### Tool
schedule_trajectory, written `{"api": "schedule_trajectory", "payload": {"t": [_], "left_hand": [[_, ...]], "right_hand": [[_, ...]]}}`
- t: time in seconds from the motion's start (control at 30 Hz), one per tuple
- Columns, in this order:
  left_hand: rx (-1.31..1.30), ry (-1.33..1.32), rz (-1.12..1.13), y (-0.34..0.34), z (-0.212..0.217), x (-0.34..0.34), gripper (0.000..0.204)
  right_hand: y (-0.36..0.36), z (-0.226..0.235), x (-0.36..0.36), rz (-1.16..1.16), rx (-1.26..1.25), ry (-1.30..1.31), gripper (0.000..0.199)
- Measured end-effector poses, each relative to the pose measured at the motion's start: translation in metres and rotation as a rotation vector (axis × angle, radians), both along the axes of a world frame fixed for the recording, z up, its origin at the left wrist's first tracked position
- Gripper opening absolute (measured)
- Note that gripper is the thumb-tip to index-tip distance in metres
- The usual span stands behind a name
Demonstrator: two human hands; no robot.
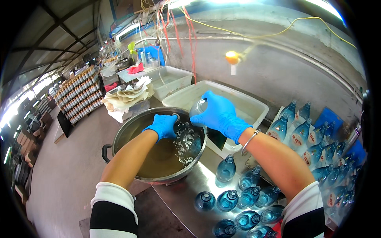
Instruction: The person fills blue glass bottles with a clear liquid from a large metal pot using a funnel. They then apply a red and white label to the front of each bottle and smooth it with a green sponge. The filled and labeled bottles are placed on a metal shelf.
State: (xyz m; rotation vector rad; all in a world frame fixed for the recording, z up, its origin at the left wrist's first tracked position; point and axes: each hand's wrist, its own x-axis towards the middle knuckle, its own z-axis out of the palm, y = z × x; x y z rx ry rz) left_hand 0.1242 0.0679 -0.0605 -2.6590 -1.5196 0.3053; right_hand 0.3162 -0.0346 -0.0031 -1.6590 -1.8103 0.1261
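Both my hands wear blue gloves over a wide metal pot (116, 135) of brownish liquid. My left hand (163, 126), low over the liquid, is closed around a piece with a round rim that looks like a bottle mouth. Bubbles and splashes (185, 148) break the surface beside it, with a bluish shape under them. Above the pot's right rim, my right hand (220, 115) grips a clear, rounded bottle (197, 110). Its lower part is hard to make out. Several blue bottles (226, 169) stand uncapped on the metal table (174, 198) near my right forearm.
A white tub (254, 104) with liquid sits behind the pot, a second tub (174, 75) beyond it. Labelled blue bottles (300, 133) crowd the right side. Stacked papers or cloths (129, 97) lie left of the tubs. A lamp (232, 58) sticks out from the wall.
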Motion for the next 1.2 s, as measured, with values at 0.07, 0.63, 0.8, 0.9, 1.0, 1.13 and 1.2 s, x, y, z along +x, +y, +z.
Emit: {"api": "schedule_trajectory", "payload": {"t": [0.07,0.63,0.8,0.9,1.0,1.13,1.2], "left_hand": [[0.006,-0.169,0.0,0.005,-0.004,-0.019,0.073],[-0.666,-1.704,0.642,-0.052,0.059,-0.076,0.026],[-0.84,-1.824,0.496,-0.063,0.056,-0.081,0.047],[-0.705,-1.676,0.414,-0.073,0.05,-0.078,0.038],[-0.977,-1.893,0.583,-0.097,0.062,-0.06,0.034],[-0.924,-1.889,0.377,-0.112,0.056,-0.046,0.04],[-0.392,-1.503,0.04,-0.116,0.053,-0.057,0.045]], "right_hand": [[0.0,-0.004,-0.002,0.008,0.03,0.022,0.061],[-0.031,-0.026,-0.024,0.179,-0.005,0.125,0.071],[-0.059,0.0,-0.057,0.309,-0.094,-0.104,0.103],[-0.061,-0.003,-0.06,0.338,-0.176,-0.047,0.121],[-0.056,-0.015,-0.056,0.395,-0.084,0.046,0.126],[-0.058,-0.02,-0.05,0.584,0.142,0.097,0.124],[-0.081,0.007,-0.063,0.596,-0.038,0.053,0.118]]}}
